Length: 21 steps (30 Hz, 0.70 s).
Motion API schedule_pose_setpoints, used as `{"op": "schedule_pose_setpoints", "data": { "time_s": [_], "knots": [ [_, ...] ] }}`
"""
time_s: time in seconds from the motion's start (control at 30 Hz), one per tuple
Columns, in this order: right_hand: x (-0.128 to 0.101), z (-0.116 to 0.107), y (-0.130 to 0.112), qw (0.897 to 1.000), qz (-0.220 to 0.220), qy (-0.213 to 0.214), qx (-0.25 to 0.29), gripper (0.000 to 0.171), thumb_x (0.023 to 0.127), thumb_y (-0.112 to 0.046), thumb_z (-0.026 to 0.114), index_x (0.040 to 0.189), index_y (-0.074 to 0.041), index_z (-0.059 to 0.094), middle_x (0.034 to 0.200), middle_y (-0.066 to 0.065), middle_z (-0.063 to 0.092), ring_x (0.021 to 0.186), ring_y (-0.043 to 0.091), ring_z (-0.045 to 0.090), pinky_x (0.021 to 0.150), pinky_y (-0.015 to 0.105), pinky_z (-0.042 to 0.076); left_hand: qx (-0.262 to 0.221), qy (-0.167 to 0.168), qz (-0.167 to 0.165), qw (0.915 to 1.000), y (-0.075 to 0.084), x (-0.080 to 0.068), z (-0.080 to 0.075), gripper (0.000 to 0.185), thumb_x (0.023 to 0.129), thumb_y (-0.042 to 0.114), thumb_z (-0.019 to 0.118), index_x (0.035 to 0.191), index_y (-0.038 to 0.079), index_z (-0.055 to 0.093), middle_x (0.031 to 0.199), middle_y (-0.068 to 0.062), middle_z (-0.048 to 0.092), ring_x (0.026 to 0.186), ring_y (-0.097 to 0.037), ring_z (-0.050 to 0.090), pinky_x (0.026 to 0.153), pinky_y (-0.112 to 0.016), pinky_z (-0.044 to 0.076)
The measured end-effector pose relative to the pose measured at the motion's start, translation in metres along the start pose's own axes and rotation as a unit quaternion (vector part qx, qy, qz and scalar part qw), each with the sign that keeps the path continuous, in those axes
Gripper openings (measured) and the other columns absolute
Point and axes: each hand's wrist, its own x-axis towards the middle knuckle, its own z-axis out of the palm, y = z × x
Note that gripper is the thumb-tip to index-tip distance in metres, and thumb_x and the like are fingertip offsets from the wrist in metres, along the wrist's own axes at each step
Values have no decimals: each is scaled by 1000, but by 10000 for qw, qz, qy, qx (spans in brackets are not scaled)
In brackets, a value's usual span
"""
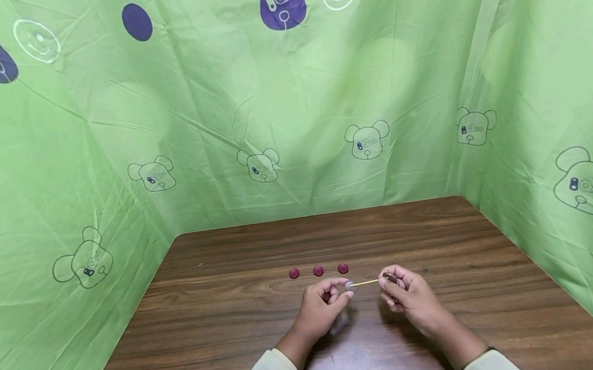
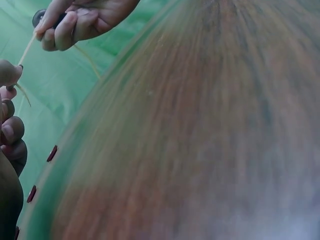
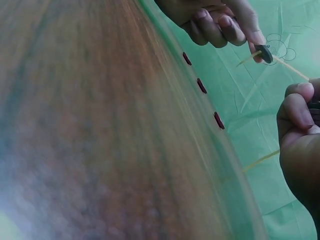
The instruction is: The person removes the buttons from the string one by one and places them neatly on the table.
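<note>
Three small, round, dark-red buttons (image 1: 318, 271) lie in a row on the wood-grain table (image 1: 223, 325), just beyond the hands. The left hand (image 1: 321, 308) is curled, its thumb and forefinger pinching a small grey disc-shaped button (image 1: 351, 286) threaded on a thin, pale yellow cord (image 1: 366, 282). The cord runs straight across to the right hand (image 1: 410, 297), whose bent fingers pinch its other end along with a small dark piece. Creased green cloth (image 1: 71, 165) printed with outlined bear faces hangs behind; no lettering is legible.

Green bear-print cloth (image 1: 293, 123), brown wood-grain table (image 1: 233, 324), three dark-red buttons (image 1: 318, 271)
</note>
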Motion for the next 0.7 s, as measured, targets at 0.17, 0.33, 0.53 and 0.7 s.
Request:
{"op": "schedule_pose_setpoints", "data": {
  "time_s": [0.17, 0.33, 0.53, 0.7],
  "knots": [
    [0, -1, -1, 10000, 10, 49, 15, 9, 111, -3, 58, 104, -8, 60, 73, -6, 57, 63, 1, 50, 51, 26, 25, 87, 52, 41, 9999, -3, -2, -9, 24, 95, 2, 80, 118, -4, 78, 68, 1, 43, 56, 5, 36, 53, -12, 33],
    [0, -1, -3, 10000, 37, 80, 41, 9, 111, -5, 59, 104, -9, 61, 74, -6, 57, 63, 2, 51, 52, 24, 27, 172, 191, 22, 9997, -5, -4, -19, 24, 95, 2, 81, 118, -3, 78, 68, 2, 42, 56, 5, 36, 53, -11, 34],
    [0, 0, -3, 9999, 38, 75, 73, 7, 111, -3, 58, 105, -7, 60, 73, -6, 57, 63, 1, 51, 52, 27, 25, 214, 289, -32, 9993, -6, -6, -28, 25, 95, 2, 82, 119, -2, 79, 69, 1, 41, 56, 5, 36, 53, -11, 34],
    [0, 1, -4, 9998, 8, 157, 75, 6, 110, -3, 59, 104, -6, 60, 72, -6, 57, 62, 1, 50, 52, 27, 24, 295, 411, 13, 9987, -8, -8, -36, 24, 93, 1, 82, 117, -3, 79, 67, -2, 41, 57, 5, 36, 53, -11, 33]
  ]
}}
